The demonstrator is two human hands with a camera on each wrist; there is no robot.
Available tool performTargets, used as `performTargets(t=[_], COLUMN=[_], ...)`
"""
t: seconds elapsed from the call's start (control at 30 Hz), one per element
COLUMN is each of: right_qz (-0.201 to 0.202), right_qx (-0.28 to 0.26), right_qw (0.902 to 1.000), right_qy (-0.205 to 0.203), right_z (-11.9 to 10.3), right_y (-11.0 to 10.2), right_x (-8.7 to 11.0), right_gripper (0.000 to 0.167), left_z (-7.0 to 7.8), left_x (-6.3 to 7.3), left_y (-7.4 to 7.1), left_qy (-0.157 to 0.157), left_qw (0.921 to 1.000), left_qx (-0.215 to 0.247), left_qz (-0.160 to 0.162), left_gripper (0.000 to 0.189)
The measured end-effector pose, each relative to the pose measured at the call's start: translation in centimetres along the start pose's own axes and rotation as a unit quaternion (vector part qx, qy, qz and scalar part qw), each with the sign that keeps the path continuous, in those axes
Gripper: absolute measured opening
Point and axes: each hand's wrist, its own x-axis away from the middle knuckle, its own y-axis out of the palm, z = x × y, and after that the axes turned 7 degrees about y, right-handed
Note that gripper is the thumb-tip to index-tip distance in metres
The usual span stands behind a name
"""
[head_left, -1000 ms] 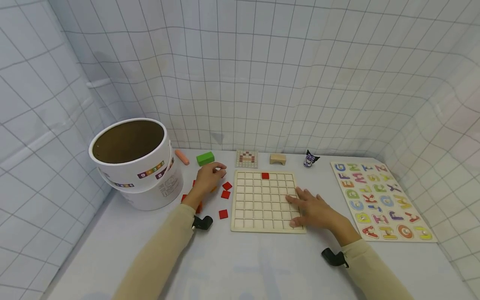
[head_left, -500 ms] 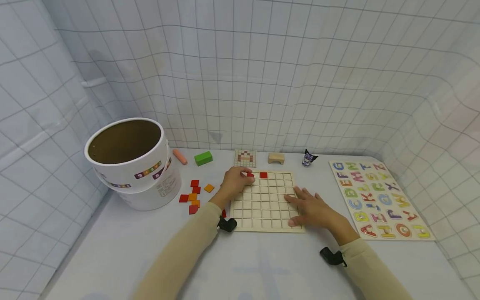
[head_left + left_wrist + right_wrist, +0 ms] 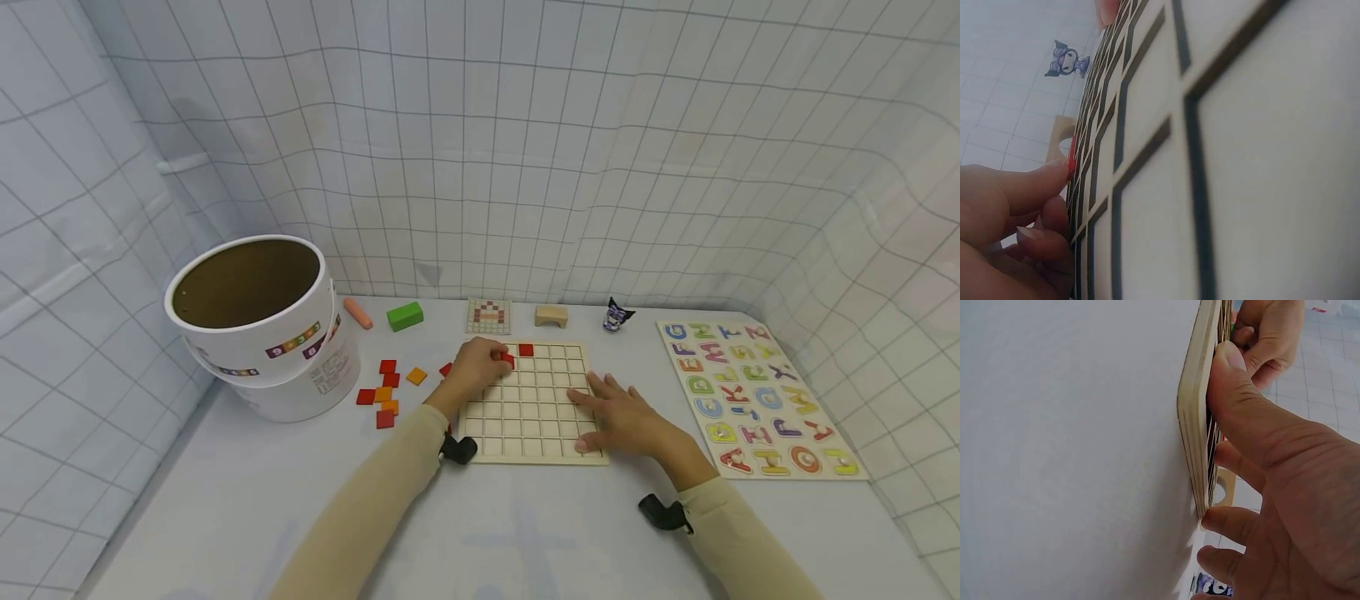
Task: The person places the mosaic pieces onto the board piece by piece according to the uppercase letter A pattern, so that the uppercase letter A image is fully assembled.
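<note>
A pale wooden grid board (image 3: 525, 457) lies on the white table, with one red tile (image 3: 526, 350) in its far row. Over the board's far left part, my left hand (image 3: 476, 367) pinches another red square tile (image 3: 507, 360) between thumb and fingers. In the left wrist view that held tile (image 3: 1072, 155) appears edge-on at the fingertips, close to the grid. My right hand (image 3: 626, 421) rests spread on the board's right edge. The right wrist view shows its thumb and fingertips touching the board (image 3: 1192, 419).
Loose red tiles (image 3: 385, 419) and orange tiles (image 3: 416, 376) lie left of the board. A white bucket (image 3: 322, 375) stands farther left. Behind are a green block (image 3: 405, 316), pattern card (image 3: 489, 317), wooden arch (image 3: 551, 316) and small figure (image 3: 617, 317). An alphabet board (image 3: 757, 400) lies right.
My left hand has moved right from the loose tiles onto the board, carrying a red tile, then shifted slightly toward me. My right hand stays on the board's edge.
</note>
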Motion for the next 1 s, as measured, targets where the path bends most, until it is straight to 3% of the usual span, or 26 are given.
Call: performTargets(t=[0.13,0.33,0.47,0.6,0.77,1.0], right_qz=[-0.004,0.000,-0.005,-0.012,-0.004,-0.007], right_qx=[-0.004,-0.007,-0.014,-0.009,-0.006,-0.018], right_qw=[1.0000,1.0000,0.9999,0.9999,1.0000,0.9998], right_qy=[0.002,-0.002,-0.005,-0.003,0.002,0.002], right_z=[0.0,0.1,0.1,0.1,0.1,0.1], right_y=[-0.1,-0.2,-0.1,0.1,0.2,0.1], right_x=[0.0,0.0,0.0,-0.1,-0.2,-0.1], right_gripper=[0.087,0.087,0.087,0.089,0.089,0.090], left_z=[0.1,0.2,-0.5,-2.5,-4.2,-4.3], left_x=[-0.1,0.1,1.0,2.5,3.7,3.7], left_y=[0.2,-0.3,-2.7,-6.0,-8.1,-7.4], left_qy=[-0.002,-0.007,-0.012,-0.037,-0.031,0.001], left_qw=[0.9999,0.9997,0.9988,0.9975,0.9985,0.9946], left_qx=[-0.008,0.014,0.025,0.012,-0.042,-0.101], left_qz=[-0.006,0.017,0.040,0.059,0.018,-0.023], left_gripper=[0.042,0.038,0.037,0.033,0.031,0.028])
